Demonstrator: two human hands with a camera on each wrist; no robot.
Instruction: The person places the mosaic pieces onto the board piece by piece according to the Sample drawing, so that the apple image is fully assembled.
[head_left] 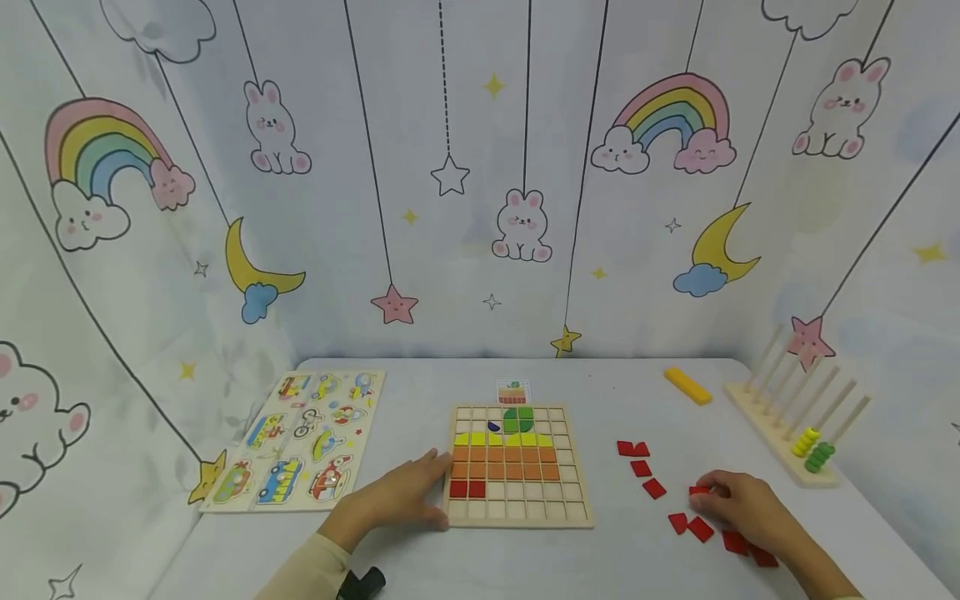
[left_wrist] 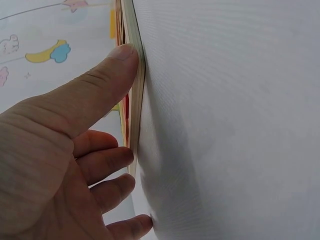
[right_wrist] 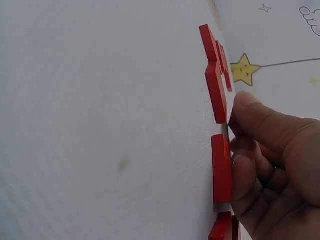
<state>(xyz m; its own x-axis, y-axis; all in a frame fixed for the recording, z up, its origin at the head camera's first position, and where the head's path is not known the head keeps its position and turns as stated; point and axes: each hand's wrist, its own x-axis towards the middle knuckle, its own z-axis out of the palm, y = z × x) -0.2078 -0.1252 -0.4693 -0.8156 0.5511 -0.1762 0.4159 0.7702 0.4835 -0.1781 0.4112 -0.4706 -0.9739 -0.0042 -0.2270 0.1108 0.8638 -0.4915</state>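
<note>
A square wooden grid board point(head_left: 522, 504) lies on the white table, with rows of yellow, orange and dark red tiles and a green shape near its top. My left hand point(head_left: 405, 495) rests at the board's left side; its thumb and fingertips touch the edge, fingers fairly straight in the left wrist view. To the right, my right hand point(head_left: 746, 504) pinches a red tile point(head_left: 698, 490) between thumb and fingers, close over the tabletop. Around that hand lie loose red tiles point(head_left: 701, 529), several of them standing out along the table in the right wrist view, such as one tile point(right_wrist: 221, 167).
A small picture card point(head_left: 513, 392) lies behind the board. At left is a vehicle puzzle board point(head_left: 251, 446). At right stand a peg rack point(head_left: 813, 475) with yellow and green beads and a yellow bar point(head_left: 687, 386). A black object point(head_left: 363, 583) sits by the left sleeve.
</note>
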